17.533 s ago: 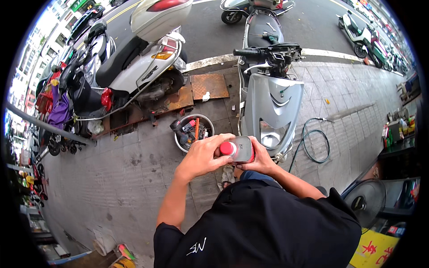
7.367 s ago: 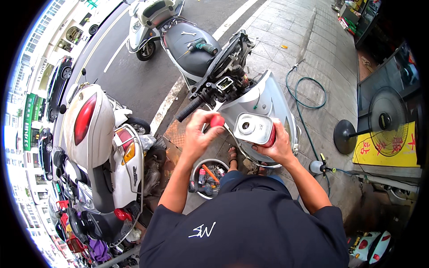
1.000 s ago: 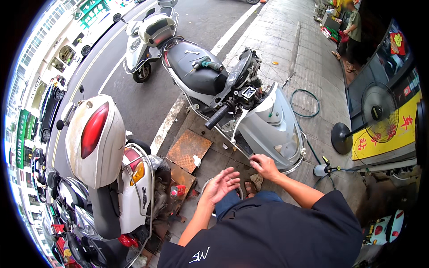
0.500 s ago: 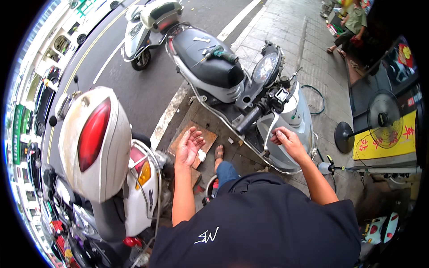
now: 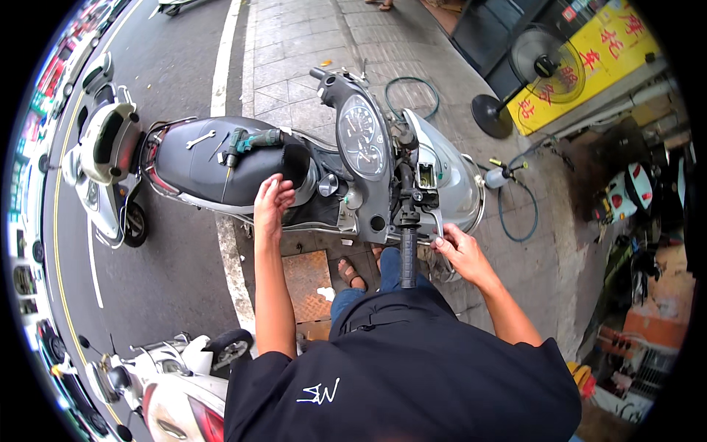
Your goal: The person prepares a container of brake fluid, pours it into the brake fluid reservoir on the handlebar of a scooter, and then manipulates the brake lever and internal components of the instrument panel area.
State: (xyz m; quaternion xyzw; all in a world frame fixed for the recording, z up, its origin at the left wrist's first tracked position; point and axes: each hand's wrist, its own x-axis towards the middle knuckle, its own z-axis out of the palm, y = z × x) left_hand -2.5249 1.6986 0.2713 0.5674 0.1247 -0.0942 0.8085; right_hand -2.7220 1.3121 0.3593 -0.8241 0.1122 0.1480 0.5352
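Note:
Before me stands a grey scooter, its front cover [image 5: 451, 184] to the right and its black seat [image 5: 177, 158] to the left. My right hand [image 5: 464, 254] pinches the end of the brake lever [image 5: 437, 221] between thumb and fingers, beside the black handlebar grip [image 5: 408, 258]. The brake fluid reservoir [image 5: 426, 175] on the handlebar appears uncovered. My left hand [image 5: 272, 202] is raised by the near side of the seat, fingers loosely bent and apart, with nothing visible in it. On the seat lie a green and black cordless drill [image 5: 250, 141], a wrench [image 5: 200, 138] and a thin rod-like tool [image 5: 218, 149].
A round dial cluster [image 5: 362, 138] sits between the bars. On the pavement are a hose [image 5: 434, 92], a spray bottle [image 5: 497, 177] and a standing fan [image 5: 492, 116]. Other scooters are parked left and lower left [image 5: 166, 401]. A rusty plate [image 5: 302, 276] lies by my feet.
My view has swung right and I am closer to the scooter. My right hand has come onto the lever's end. My left hand has moved up beside the seat, its fingers more curled.

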